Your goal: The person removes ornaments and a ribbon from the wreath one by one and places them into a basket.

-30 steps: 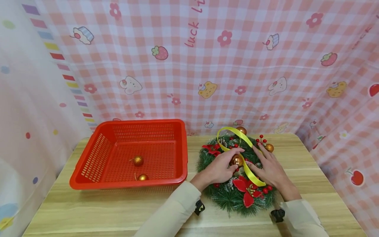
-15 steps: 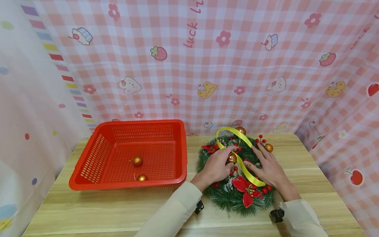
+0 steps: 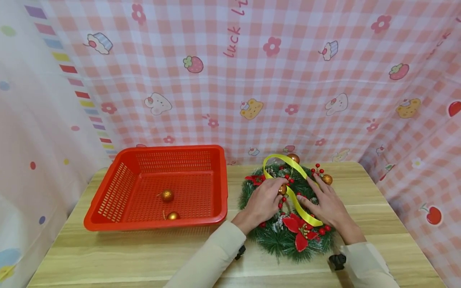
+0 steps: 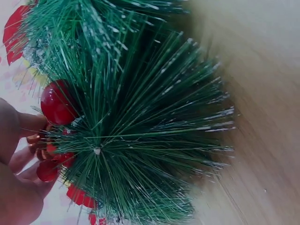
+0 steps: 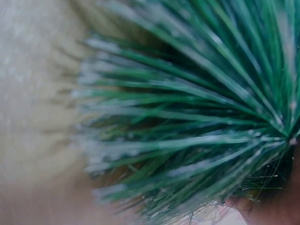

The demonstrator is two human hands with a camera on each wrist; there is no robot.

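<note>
A green pine wreath [image 3: 277, 242] lies on the table at the right, trimmed with red flowers and berries. On its left side my left hand [image 3: 263, 200] holds a shiny copper-gold bauble [image 3: 282, 189] between thumb and fingers. In the left wrist view, its fingers [image 4: 18, 159] reach in behind red berries [image 4: 58, 102]; the bauble is mostly hidden. My right hand [image 3: 329, 204] rests on the wreath's right side with fingers spread, touching a looped yellow ribbon [image 3: 304, 214]. The right wrist view is blurred and filled by pine needles [image 5: 187, 108].
A red plastic basket [image 3: 220, 192] stands on the left of the table, with two gold baubles [image 3: 167, 195] inside. Other baubles [image 3: 327, 179] sit at the wreath's back and right edges. A pink checked curtain [image 3: 216, 88] hangs behind the table.
My left hand has shifted a little left and back with the bauble, off the ribbon's middle and toward the wreath's left side. The right hand and ribbon have stayed nearly still.
</note>
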